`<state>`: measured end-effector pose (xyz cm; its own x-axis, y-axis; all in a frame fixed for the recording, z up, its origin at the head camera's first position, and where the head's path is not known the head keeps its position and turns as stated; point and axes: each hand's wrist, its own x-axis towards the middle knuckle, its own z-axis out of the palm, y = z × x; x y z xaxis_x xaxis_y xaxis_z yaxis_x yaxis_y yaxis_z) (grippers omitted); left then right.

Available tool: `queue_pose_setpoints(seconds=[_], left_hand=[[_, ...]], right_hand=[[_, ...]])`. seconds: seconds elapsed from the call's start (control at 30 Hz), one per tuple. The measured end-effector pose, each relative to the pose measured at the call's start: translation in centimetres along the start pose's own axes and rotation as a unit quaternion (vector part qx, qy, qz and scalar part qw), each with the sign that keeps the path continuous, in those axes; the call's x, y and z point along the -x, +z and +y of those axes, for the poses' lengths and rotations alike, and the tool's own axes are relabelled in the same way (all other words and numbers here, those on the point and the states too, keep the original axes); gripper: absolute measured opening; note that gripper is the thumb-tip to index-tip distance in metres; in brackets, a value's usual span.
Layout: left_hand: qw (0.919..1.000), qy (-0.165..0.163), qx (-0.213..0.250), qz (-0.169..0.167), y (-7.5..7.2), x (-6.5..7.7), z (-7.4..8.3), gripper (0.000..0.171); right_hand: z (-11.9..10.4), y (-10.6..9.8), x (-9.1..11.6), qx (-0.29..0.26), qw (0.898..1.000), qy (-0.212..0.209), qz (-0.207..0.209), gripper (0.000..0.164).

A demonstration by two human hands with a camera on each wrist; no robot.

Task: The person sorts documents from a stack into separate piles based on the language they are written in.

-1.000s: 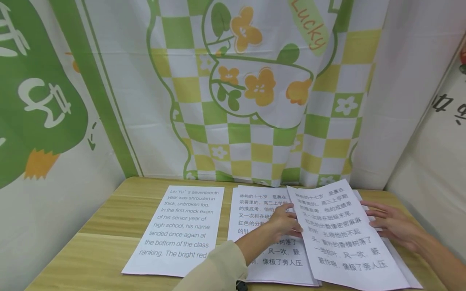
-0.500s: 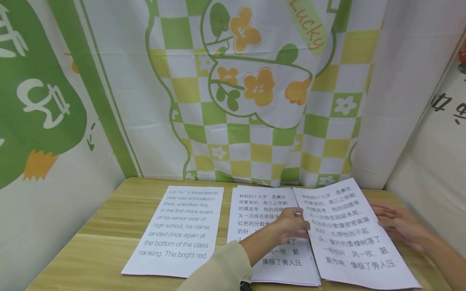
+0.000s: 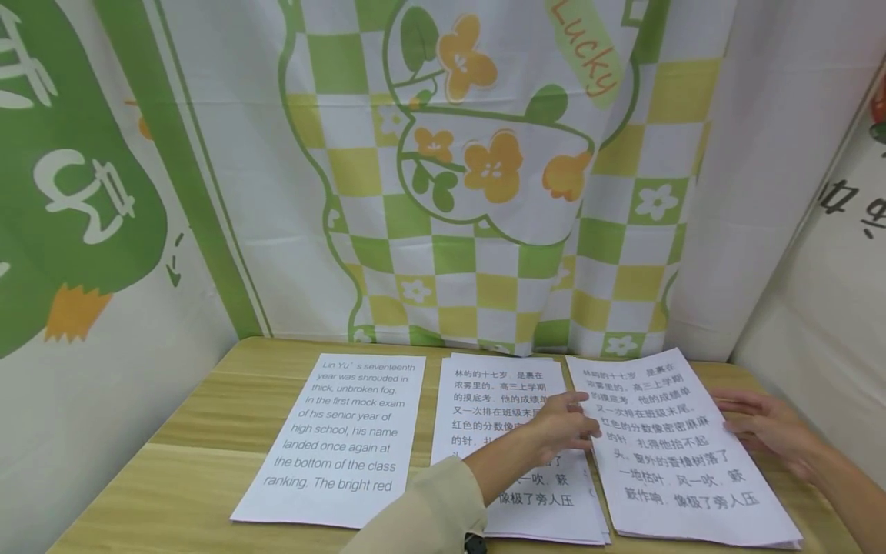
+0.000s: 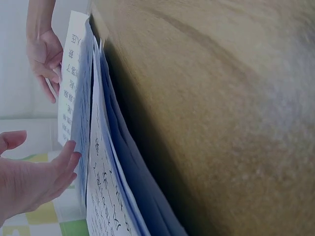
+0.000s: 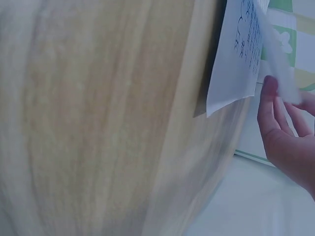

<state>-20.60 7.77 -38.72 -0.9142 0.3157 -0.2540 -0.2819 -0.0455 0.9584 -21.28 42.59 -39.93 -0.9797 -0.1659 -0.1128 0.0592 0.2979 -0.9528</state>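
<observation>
A printed sheet of paper (image 3: pixel 664 454) with Chinese text lies tilted over the right-hand pile, its upper right part raised. My right hand (image 3: pixel 778 431) is at its right edge; in the right wrist view the paper's edge passes between the thumb (image 5: pixel 268 88) and fingers. At the sheet's left edge is my left hand (image 3: pixel 554 431), fingers extended and thumb well apart in the left wrist view, fingertips near or touching the paper. Under my left forearm lies a middle stack of sheets (image 3: pixel 484 385) with the same text, partly hidden.
To the left lies a sheet with English text (image 3: pixel 339 438). All the papers rest on a wooden table (image 3: pixel 187 462). A checked, flowered curtain (image 3: pixel 471 269) hangs behind the table's far edge, and pale walls stand at both sides.
The tilted Chinese sheet has shifted right and settled lower, over the right-hand pile. Both hands have moved right with it, uncovering more of the middle stack.
</observation>
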Motion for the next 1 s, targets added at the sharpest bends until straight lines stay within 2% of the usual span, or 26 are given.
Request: queue_pose_setpoints(seconds=[0.1, 0.3, 0.47, 0.57, 0.73, 0.9, 1.0], left_hand=[[1.0, -0.002, -0.003, 0.0, -0.02, -0.05, -0.04, 0.069], [1.0, -0.005, -0.005, 0.0, -0.1, -0.1, -0.2, 0.065], [0.9999, -0.008, -0.007, -0.002, -0.06, -0.09, -0.23, 0.064], [0.9999, -0.011, -0.011, -0.001, -0.1, -0.04, -0.26, 0.064], [0.9996, -0.012, -0.026, -0.002, -0.31, 0.05, -0.28, 0.063], [0.9992, -0.01, -0.038, -0.008, -0.55, 0.24, -0.05, 0.06], [0.9986, -0.01, -0.05, -0.013, -0.82, 0.54, 0.23, 0.059]], right_hand=[[-0.02, 0.03, 0.04, 0.02, 1.0, -0.008, 0.008, 0.044], [-0.22, 0.12, 0.08, 0.073, 0.997, -0.013, 0.022, 0.067], [-0.35, 0.03, 0.12, 0.108, 0.994, -0.016, 0.028, 0.07], [-0.14, -0.12, 0.13, 0.087, 0.996, -0.02, 0.026, 0.064], [0.36, -0.33, 0.25, 0.017, 0.999, -0.043, 0.013, 0.041], [0.42, -0.16, 0.33, -0.025, 0.998, -0.062, -0.003, 0.049], [0.29, 0.24, 0.3, -0.033, 0.997, -0.069, -0.009, 0.047]])
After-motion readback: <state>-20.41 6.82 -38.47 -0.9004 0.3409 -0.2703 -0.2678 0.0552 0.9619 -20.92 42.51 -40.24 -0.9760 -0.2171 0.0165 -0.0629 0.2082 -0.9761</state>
